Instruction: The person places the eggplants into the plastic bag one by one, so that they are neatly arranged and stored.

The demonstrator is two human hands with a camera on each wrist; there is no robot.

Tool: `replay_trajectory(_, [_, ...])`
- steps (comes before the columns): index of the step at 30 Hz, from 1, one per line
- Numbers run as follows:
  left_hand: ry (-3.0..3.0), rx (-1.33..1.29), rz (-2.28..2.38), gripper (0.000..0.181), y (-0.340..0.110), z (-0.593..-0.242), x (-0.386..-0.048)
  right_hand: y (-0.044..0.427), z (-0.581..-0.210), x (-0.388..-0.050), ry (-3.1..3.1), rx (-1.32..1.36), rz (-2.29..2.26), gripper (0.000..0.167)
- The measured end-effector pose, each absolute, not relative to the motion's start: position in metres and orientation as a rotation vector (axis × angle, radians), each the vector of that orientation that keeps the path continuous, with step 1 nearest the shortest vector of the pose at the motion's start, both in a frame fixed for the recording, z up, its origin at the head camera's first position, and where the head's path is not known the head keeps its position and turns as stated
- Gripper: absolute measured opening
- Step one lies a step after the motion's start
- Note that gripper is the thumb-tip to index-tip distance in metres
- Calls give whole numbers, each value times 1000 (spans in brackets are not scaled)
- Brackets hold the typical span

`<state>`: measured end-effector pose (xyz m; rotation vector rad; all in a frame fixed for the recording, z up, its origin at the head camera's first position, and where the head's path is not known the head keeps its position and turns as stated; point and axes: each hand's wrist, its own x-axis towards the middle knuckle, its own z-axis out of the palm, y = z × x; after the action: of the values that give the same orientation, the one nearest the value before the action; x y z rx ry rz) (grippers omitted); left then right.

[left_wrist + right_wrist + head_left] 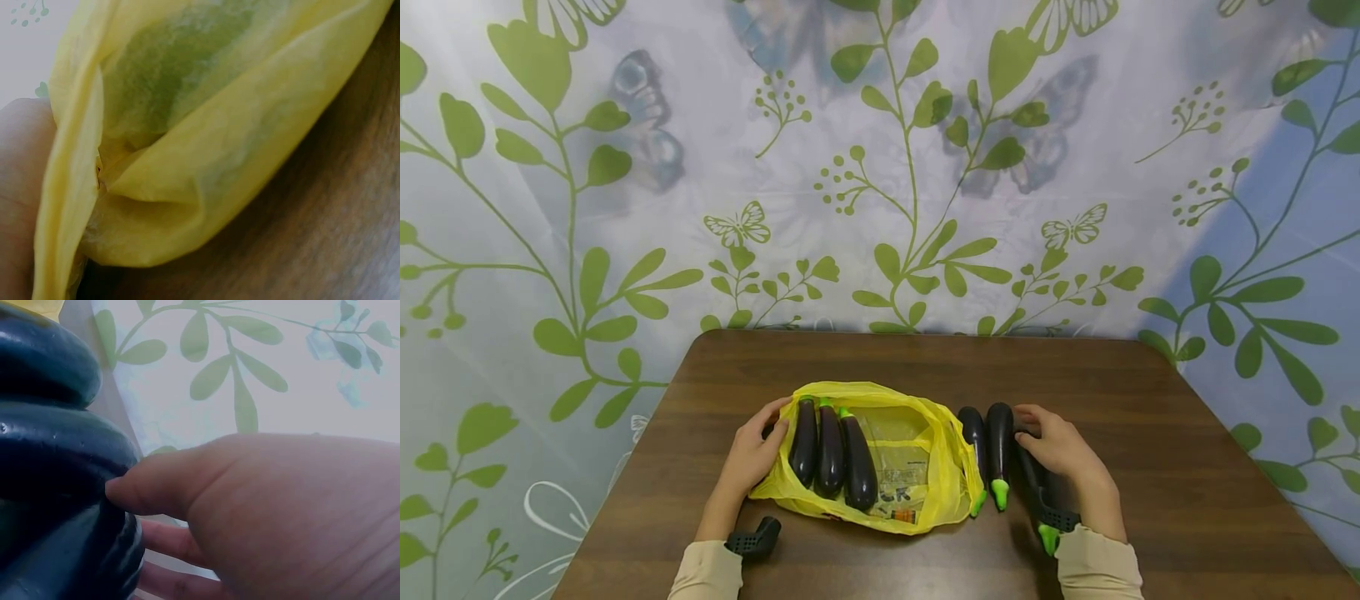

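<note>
A yellow plastic bag point(951, 467) lies on the table with its mouth spread wide. Inside its left part, three dark eggplants point(831, 454) lie side by side. My left hand point(751, 446) holds the bag's left rim; the left wrist view shows the yellow film point(250, 150) close up against the hand. To the right of the bag are two more eggplants point(1000, 446), green stems toward me. My right hand point(1060, 446) grips the far end of another eggplant point(1033, 471), its thumb against the dark skin in the right wrist view. Wrist and camera partly cover that eggplant.
The brown wooden table point(1187, 483) carries all of this. Behind its far edge hangs a pale cloth point(820, 208) printed with green leaves and butterflies. Dark wrist devices point(754, 540) sit at both cuffs.
</note>
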<state>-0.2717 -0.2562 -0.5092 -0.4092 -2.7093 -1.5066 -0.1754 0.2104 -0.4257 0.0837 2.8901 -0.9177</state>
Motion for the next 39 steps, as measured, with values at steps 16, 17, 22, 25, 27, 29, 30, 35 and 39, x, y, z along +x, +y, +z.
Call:
replay_trajectory(16, [-2710, -418, -1533, 41, -258, -508, -278, 208, -421, -179, 2907, 28, -969, 50])
replay_trajectory(17, [-2710, -419, -1532, 41, -258, -508, -278, 208, -421, -179, 2908, 33, -969, 50])
replay_trajectory(22, [-2711, -418, -1536, 41, -258, -508, -278, 205, -417, -179, 2917, 48, -968, 49])
replay_trajectory(25, [-2713, -413, -1535, 41, -258, -508, -278, 203, -416, -178, 2935, 29, -956, 48])
replay_trajectory(27, [-2716, -410, -1533, 41, -258, -508, -278, 201, -414, -178, 2946, 13, -955, 48])
replay_trajectory(29, [-2718, -408, -1531, 41, -258, -509, -278, 200, -413, -178, 2953, 2, -954, 47])
replay_trajectory(30, [-2718, -407, -1529, 41, -258, -509, -278, 198, -413, -178, 2957, 2, -955, 47])
replay_trajectory(35, [-2719, -409, -1519, 41, -258, -510, -278, 194, -410, -178, 2978, -21, -946, 46])
replay_trajectory(39, [-2717, -411, -1520, 41, -258, -510, -278, 191, -410, -178, 2993, -40, -935, 47])
